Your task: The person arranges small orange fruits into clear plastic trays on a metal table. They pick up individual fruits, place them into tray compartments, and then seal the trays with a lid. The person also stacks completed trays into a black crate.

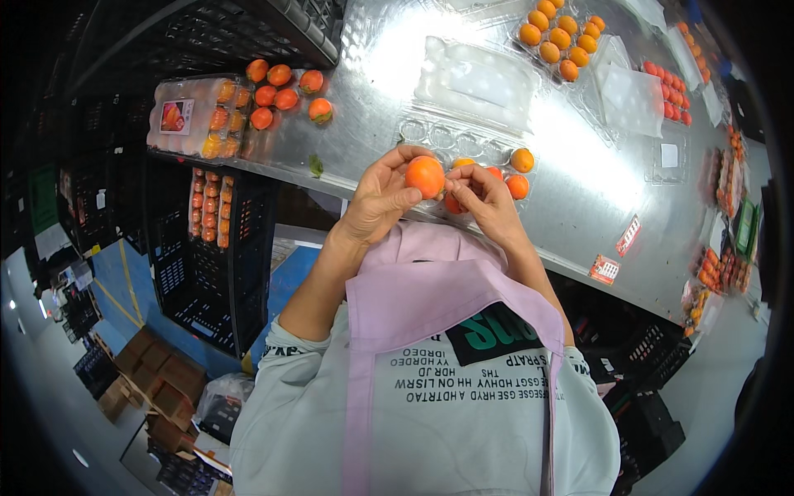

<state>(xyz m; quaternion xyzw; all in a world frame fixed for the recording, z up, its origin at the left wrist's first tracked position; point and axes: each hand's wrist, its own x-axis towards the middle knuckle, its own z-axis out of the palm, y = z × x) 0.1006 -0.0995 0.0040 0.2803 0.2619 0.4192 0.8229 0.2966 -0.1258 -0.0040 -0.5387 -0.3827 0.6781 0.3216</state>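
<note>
An orange persimmon (425,177) rests in my left hand (379,197), held between thumb and fingers. My right hand (487,201) has its thumb and fingertips pinched together at the fruit's right side; whether they grip a small part of it is too small to tell. Just beyond both hands lies an open clear plastic tray (442,135) with round hollows. Several orange fruits, one an orange persimmon (522,160), sit in its right part, some partly hidden by my right hand. Its lid (474,87) lies open behind it.
Loose persimmons (286,99) and a packed clamshell box (186,118) lie at the steel table's left, near a black crate (298,31). A green leaf (316,165) is at the edge. Filled trays (560,38) stand farther back. Printed labels (605,269) lie at right; an open black crate (192,285) stands below.
</note>
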